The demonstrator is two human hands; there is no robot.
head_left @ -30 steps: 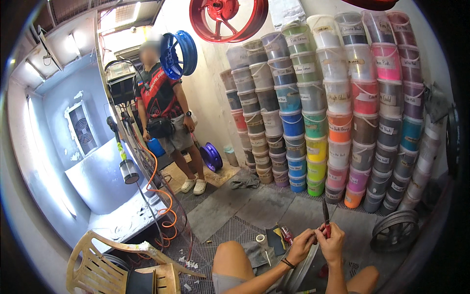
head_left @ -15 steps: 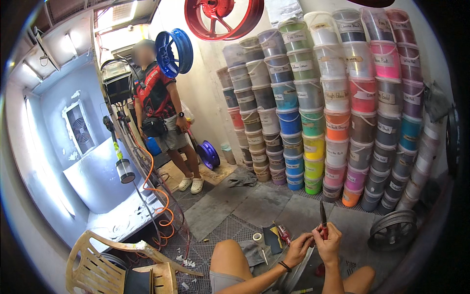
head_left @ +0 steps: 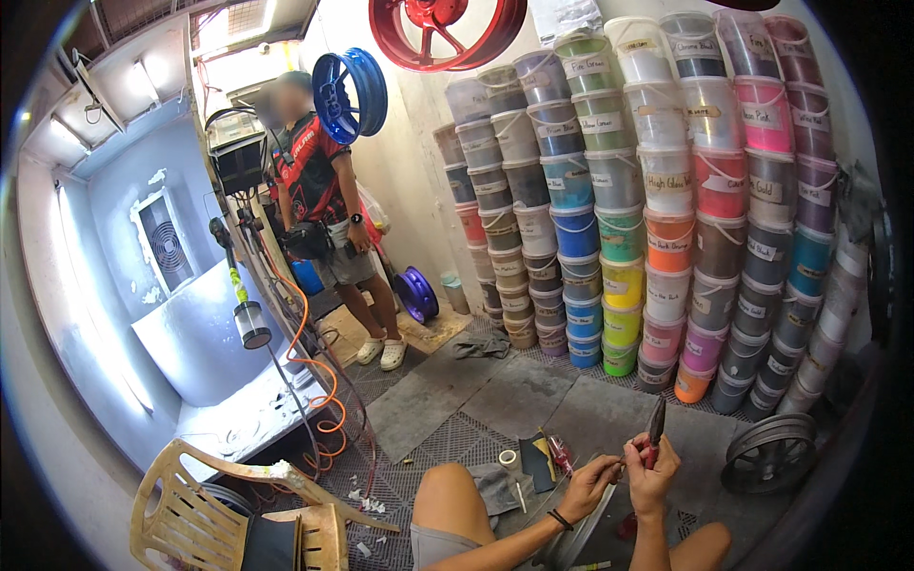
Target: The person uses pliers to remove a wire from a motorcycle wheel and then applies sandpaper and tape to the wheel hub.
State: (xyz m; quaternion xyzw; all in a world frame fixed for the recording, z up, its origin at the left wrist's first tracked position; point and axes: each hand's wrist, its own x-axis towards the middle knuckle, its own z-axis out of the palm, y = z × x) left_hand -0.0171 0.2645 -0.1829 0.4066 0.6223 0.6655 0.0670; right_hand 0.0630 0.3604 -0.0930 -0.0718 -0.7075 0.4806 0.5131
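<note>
My right hand (head_left: 651, 476) is closed around a red-handled tool with a dark pointed tip (head_left: 657, 419), which points upward; its exact kind cannot be made out. Against it, my left hand (head_left: 592, 483) has its fingertips pinched together, and whatever they grip is hidden. Below both hands lies the curved edge of a grey wheel rim (head_left: 579, 535), between my legs. A red object (head_left: 627, 526) shows beside my right wrist. Left of my hands are a dark sheet with a yellow edge (head_left: 539, 464), a red-and-clear item (head_left: 561, 454) and a tape roll (head_left: 507, 458).
Stacked paint buckets (head_left: 619, 238) line the wall ahead. A grey wheel (head_left: 769, 452) lies at right, a plastic chair (head_left: 205, 514) at lower left. A person (head_left: 324, 200) stands near hanging blue (head_left: 350, 95) and red wheels (head_left: 446, 33). An orange coiled hose (head_left: 319, 371) hangs at left.
The whole view has shifted slightly, so the surroundings sit a little further right. My hands stay together, the tool still upright in my right hand. The standing person has turned slightly.
</note>
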